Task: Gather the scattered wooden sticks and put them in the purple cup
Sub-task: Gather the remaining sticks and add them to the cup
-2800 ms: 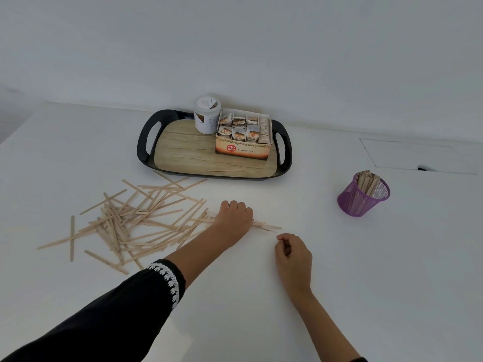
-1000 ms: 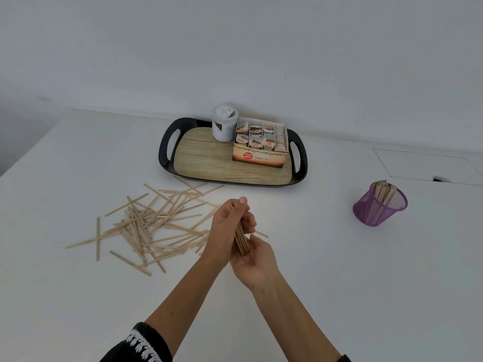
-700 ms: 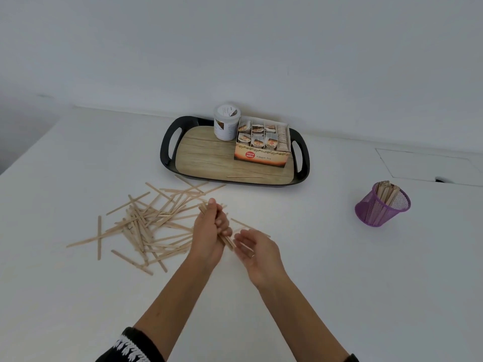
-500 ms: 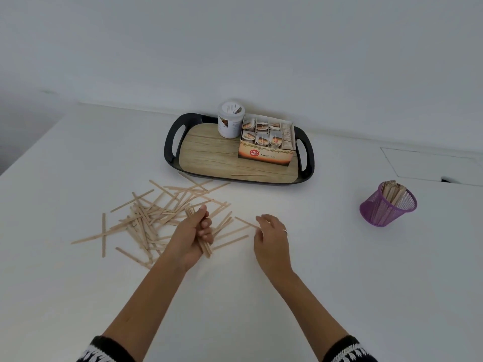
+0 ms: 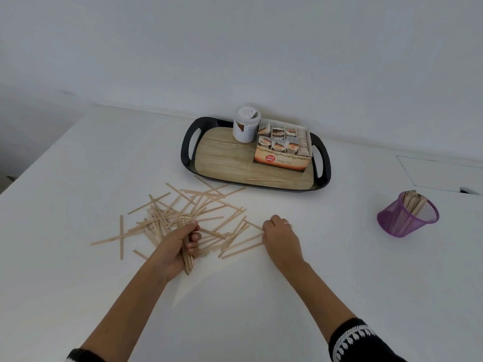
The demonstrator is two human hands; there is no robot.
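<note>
A bundle of sticks (image 5: 188,254) is held tight in the left hand (image 5: 173,246). The right hand (image 5: 281,237), fingers bent, touches loose sticks (image 5: 183,212). The purple cup (image 5: 406,218) sits at 3 o'clock. The bundle could be dropped if more is grabbed.

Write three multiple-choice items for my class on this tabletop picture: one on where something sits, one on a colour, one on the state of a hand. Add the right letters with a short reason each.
1. Where does the ginger tea box stand?
A. on the tray
B. inside the mesh cup
C. on the floor

2. What colour is the mesh cup that holds sticks?
A. green
B. purple
C. red

3. What is the left hand doing?
A. lying flat and empty
B. lifting the jar
C. gripping a bundle of wooden sticks

Key: 1 A, the box stands on the tray's wood-look surface beside the white jar. 2 B, its mesh wall is purple. 3 C, its fingers curl round several sticks, while the right hand touches loose sticks on the table.
</note>
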